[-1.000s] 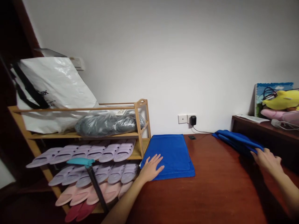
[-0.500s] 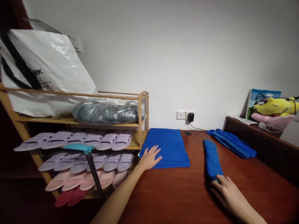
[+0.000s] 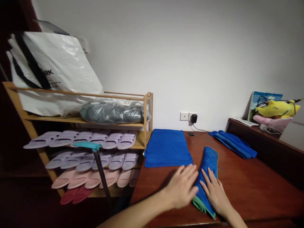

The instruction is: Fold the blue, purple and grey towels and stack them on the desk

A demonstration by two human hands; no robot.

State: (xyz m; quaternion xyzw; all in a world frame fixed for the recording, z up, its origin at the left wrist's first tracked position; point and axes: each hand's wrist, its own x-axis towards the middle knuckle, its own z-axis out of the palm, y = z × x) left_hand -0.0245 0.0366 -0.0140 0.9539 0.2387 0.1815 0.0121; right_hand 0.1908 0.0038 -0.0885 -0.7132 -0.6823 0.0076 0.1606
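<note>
A rolled blue towel (image 3: 210,158) with green edging lies lengthwise on the brown tabletop, its spiral end toward me. My right hand (image 3: 214,191) rests on top of the roll, fingers spread. Just left of the roll is my left hand (image 3: 182,186), blurred, fingers extended and holding nothing; I cannot tell whether its fingertips touch the towel. Behind it a flat stack of blue towels (image 3: 167,145) lies at the table's left side. More blue towels (image 3: 234,144), folded in a loose pile, lie at the back right.
A wooden rack (image 3: 148,120) with rows of slippers (image 3: 127,139) stands left of the table, bearing a white bag (image 3: 61,63). A teal-topped dark handle (image 3: 89,145) rises before it. A black plug (image 3: 194,118) sits in the wall socket. Plush toys (image 3: 276,108) lie on the right ledge.
My left hand has left the flat towel stack and moved right, beside the rolled towel. The roll has shifted nearer and left, and my right hand now lies flat on it.
</note>
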